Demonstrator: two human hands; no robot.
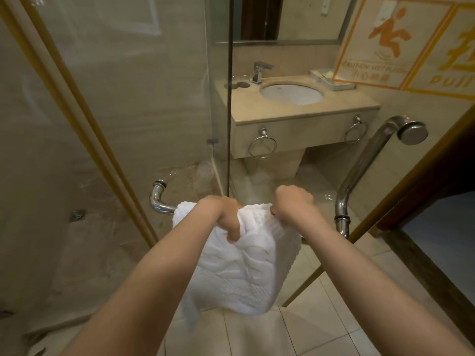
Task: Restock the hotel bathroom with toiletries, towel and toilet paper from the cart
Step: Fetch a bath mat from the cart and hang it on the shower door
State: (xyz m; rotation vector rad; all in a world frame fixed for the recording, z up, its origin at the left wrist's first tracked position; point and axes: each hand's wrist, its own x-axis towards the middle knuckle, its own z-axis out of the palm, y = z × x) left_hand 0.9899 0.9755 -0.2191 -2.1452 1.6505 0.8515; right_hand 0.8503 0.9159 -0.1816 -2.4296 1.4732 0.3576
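Beige tiled bathroom, with a glass shower screen on the left. A white towel hangs over the screen's chrome bar, its long axis pointing down at the floor. Behind it is a tabletop with a sink. An orange sticker reads "CAUTION WET FLOOR". The left hand and right hand have their fingers clamped on the towel's top fold.

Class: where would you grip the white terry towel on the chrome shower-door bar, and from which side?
Grip the white terry towel at its top fold, from above on the near side: it bunches over the chrome bar there; the rest hangs limp. The left hand and right hand grip so.
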